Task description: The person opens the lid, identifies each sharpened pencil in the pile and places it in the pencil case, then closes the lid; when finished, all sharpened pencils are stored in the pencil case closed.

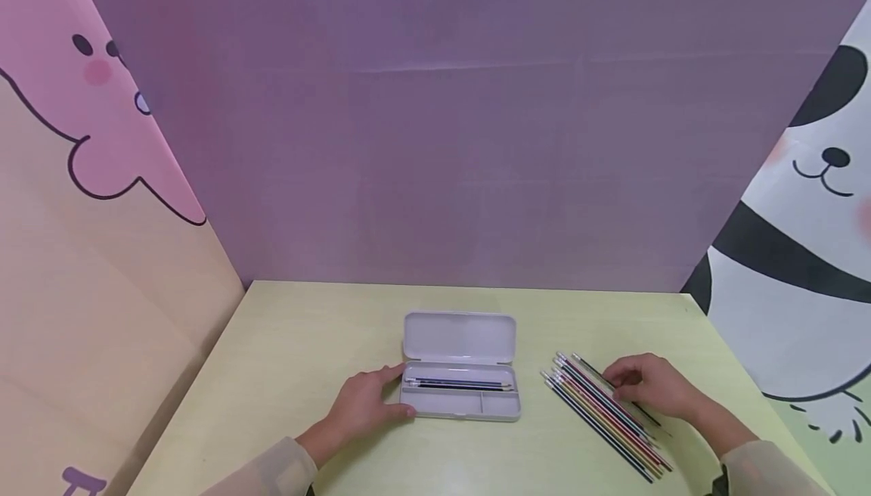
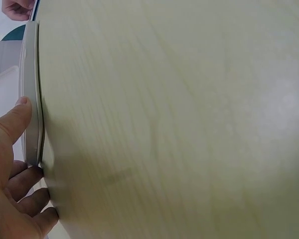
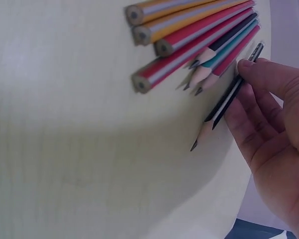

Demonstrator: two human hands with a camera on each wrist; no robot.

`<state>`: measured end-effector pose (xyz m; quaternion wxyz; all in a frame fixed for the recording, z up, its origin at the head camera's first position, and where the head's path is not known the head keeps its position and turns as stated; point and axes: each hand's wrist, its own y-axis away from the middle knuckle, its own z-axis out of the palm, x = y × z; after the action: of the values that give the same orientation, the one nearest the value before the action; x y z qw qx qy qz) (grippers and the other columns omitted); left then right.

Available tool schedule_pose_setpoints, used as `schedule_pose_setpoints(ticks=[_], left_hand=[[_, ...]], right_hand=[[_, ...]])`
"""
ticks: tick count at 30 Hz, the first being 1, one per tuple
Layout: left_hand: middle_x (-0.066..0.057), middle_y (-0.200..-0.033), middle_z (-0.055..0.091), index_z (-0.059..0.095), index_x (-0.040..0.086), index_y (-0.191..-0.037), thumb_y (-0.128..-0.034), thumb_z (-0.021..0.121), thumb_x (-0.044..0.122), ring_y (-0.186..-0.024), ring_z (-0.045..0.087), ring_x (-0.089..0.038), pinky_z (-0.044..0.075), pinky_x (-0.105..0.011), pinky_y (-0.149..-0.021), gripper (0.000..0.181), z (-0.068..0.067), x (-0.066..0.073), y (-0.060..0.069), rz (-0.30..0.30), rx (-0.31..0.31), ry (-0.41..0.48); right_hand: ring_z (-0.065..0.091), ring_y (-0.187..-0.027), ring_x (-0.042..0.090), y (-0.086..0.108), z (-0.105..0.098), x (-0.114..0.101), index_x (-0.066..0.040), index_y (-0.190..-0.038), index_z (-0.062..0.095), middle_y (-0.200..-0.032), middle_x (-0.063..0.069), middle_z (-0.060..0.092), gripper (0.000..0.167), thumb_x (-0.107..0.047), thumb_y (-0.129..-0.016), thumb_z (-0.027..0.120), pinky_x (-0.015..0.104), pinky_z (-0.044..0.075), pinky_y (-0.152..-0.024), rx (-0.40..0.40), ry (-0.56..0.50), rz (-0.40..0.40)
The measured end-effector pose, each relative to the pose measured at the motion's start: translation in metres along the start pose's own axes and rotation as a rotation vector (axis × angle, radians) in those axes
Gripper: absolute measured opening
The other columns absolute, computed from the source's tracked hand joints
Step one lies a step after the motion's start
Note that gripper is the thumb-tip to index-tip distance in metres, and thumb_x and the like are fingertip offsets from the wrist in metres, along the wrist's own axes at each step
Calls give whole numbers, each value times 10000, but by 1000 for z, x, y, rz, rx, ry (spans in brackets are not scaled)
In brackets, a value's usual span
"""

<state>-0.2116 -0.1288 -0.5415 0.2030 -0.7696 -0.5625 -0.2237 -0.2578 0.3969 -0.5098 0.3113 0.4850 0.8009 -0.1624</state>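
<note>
Pale lilac, the pencil case (image 1: 445, 404) lies open on the middle of the light wooden table (image 1: 320, 322), its lid (image 1: 460, 336) tipped back toward the purple backdrop (image 1: 463, 133). From where I watch, I count what look like two dark pencils (image 1: 459, 385) in the long rear compartment; the front strip has a small divider near its right end. My left hand (image 1: 364, 404) holds the case at its left end, thumb against the front wall and the other fingers round the end, their tips near the tabletop.

My right hand (image 1: 655, 385) is narrowed on one black pencil (image 3: 224, 102), thumb on one side and fingers on the other, its sharpened point slanting down (whether that point touches the wood, I cannot tell). Just beside it the loose pencils (image 1: 602, 420) lie in a slanting bundle, well to the right of the case. My right wrist view shows yellow and red ones with flat, unsharpened ends, beside sharpened black, teal and reddish ones.
</note>
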Motion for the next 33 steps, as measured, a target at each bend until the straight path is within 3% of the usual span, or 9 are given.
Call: schedule_pose_setpoints(ticks=[7, 15, 24, 33], left_hand=[[-170, -1367, 665, 583, 136, -1466, -789, 828, 549, -1269, 621, -406, 496, -578, -1062, 830, 0, -2, -1, -1, 0, -13], [-169, -1376, 658, 580, 152, -1471, -786, 835, 539, -1277, 612, -410, 487, -583, -1069, 827, 1, -2, -2, -15, -9, -2], [-180, -1369, 660, 578, 136, -1470, -788, 838, 522, -1267, 616, -419, 489, -583, -1068, 825, -3, 2, -3, -13, -8, 16], [-173, -1348, 675, 584, 123, -1463, -785, 847, 509, -1248, 634, -407, 503, -568, -1052, 823, -1, 3, -1, -2, -3, -1]], right_hand=[[625, -806, 48, -8, -8, -21, -2, -1147, 730, -960, 63, 719, 253, -48, -900, 753, 215, 545, -662, 30, -14, -1], [640, -841, 136, -36, -7, -72, 1, -1212, 702, -970, 70, 696, 283, -57, -936, 724, 301, 612, -649, -7, -70, -29], [685, -925, 165, -87, 13, -126, -72, -1146, 750, -1020, 72, 743, 234, -62, -913, 756, 250, 594, -758, -54, -45, -158], [702, -922, 178, -127, 51, -163, -61, -1130, 760, -1042, 61, 756, 227, -20, -907, 752, 248, 605, -779, -117, -119, -191]])
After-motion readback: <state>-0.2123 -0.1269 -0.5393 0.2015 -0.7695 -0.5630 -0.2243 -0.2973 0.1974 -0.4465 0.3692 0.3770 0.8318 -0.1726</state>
